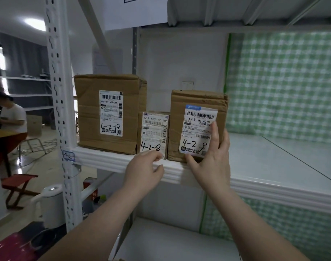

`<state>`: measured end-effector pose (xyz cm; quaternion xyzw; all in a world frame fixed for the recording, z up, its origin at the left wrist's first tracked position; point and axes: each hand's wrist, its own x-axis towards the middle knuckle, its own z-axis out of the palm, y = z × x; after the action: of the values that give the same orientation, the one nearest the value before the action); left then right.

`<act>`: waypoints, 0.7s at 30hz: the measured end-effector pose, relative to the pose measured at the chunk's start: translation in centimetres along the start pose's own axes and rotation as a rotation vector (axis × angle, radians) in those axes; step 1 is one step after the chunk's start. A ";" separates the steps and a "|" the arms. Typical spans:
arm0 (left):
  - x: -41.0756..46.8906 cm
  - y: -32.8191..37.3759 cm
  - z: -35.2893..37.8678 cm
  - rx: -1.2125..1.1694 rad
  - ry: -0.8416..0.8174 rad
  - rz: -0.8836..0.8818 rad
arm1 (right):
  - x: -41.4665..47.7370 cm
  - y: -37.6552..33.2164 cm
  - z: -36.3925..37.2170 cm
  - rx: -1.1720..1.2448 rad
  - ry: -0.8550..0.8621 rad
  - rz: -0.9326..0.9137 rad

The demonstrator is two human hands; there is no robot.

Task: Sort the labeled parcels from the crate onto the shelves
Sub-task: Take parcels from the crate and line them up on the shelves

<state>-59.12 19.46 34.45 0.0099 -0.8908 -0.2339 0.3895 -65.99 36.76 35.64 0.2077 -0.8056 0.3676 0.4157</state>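
The white shelf (273,162) carries three labelled parcels at its left end, all standing along its front rim. The big box (108,113), marked 4-2-18, stands nearest the shelf's left post. The right box (196,127), marked 4-2-9, stands farther along the shelf. The small parcel (155,134), marked 4-2-8, is wedged between them, touching both. The right hand (211,161) holds the right box at its lower right front corner, thumb under the edge at the shelf rim and fingers spread up its face. The left hand (144,166) is curled in front of the rim, a fingertip touching the small parcel's lower corner. I cannot tell whether it grips. A tag (68,155) reading 4-2 sits on the shelf's left post.
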 end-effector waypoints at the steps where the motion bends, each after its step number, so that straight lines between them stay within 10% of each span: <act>1: 0.0 0.0 0.0 0.010 -0.003 0.004 | 0.0 0.0 0.0 -0.006 -0.011 0.009; 21: -1.0 1.7 -0.3 0.111 -0.090 -0.080 | 0.0 0.4 -1.8 0.048 -0.231 -0.015</act>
<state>-57.99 21.03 34.63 0.0564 -0.9179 -0.1997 0.3382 -65.30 38.41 36.13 0.2647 -0.8373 0.3575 0.3178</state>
